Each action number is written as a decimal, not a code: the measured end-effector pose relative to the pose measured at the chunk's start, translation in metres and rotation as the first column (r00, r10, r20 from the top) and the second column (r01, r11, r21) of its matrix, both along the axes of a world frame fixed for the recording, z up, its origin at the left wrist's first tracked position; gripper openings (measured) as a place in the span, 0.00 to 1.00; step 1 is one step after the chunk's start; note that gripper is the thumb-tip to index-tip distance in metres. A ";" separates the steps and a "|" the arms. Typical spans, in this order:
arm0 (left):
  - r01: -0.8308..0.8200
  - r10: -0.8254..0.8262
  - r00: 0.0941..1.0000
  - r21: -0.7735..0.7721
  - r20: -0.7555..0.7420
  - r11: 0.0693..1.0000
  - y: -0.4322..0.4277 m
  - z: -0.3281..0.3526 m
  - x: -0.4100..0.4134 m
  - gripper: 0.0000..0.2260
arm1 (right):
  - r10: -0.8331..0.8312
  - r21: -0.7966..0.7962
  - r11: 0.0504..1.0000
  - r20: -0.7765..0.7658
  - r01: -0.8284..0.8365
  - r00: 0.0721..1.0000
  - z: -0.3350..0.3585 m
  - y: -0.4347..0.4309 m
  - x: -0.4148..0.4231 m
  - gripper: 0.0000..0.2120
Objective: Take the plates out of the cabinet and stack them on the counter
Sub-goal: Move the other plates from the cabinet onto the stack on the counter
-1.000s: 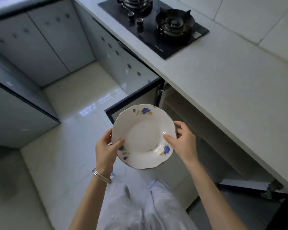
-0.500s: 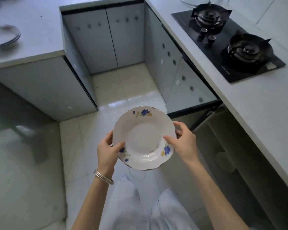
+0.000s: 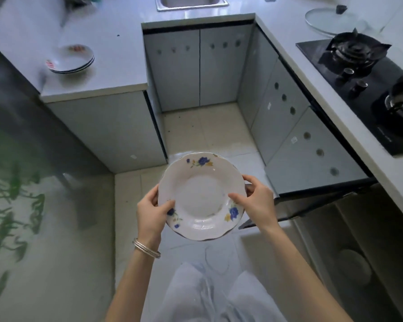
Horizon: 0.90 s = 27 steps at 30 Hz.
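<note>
I hold a white plate with blue flowers (image 3: 201, 197) level in front of my chest, above the floor. My left hand (image 3: 150, 216) grips its left rim and my right hand (image 3: 257, 203) grips its right rim, thumbs on top. A small stack of plates (image 3: 71, 59) rests on the left counter (image 3: 116, 73), far up and to the left of the held plate. The open cabinet (image 3: 358, 240) is at my lower right under the right counter; a round pale shape shows dimly inside it.
The open cabinet door (image 3: 312, 163) juts out just right of my right hand. A black gas hob (image 3: 363, 89) and a glass lid (image 3: 330, 22) sit on the right counter. A sink (image 3: 191, 3) is at the top. A dark fridge (image 3: 14, 159) stands left.
My view has swung left, away from the right counter toward the left counter; the stack of plates there has come into sight. Both hands keep the same hold on the plate.
</note>
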State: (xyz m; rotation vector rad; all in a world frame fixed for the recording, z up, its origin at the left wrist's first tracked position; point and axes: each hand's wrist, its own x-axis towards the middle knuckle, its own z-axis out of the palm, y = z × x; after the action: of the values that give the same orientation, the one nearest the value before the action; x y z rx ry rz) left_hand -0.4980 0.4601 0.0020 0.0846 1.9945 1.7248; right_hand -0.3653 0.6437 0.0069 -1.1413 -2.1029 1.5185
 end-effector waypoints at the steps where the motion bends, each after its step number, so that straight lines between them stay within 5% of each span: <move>1: -0.010 0.010 1.000 0.003 0.001 1.000 -0.005 0.001 -0.008 0.25 | 0.013 -0.003 1.000 0.000 -0.013 1.000 0.000 -0.003 -0.009 0.24; 14: -0.194 0.193 0.981 -0.040 -0.035 0.980 -0.018 0.001 -0.073 0.22 | 0.193 0.062 0.979 -0.002 -0.193 0.981 -0.004 0.007 -0.113 0.23; 27: -0.416 0.415 0.902 0.015 -0.122 0.909 0.050 0.014 -0.161 0.23 | 0.358 -0.055 0.928 -0.149 -0.370 0.922 0.009 0.086 -0.251 0.22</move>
State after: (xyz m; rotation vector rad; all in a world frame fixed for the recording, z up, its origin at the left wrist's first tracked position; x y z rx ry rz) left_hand -0.6586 0.5101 0.0160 -0.2665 2.2346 2.0068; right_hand -0.6165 0.7302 0.0160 -0.6669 -2.2659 1.8017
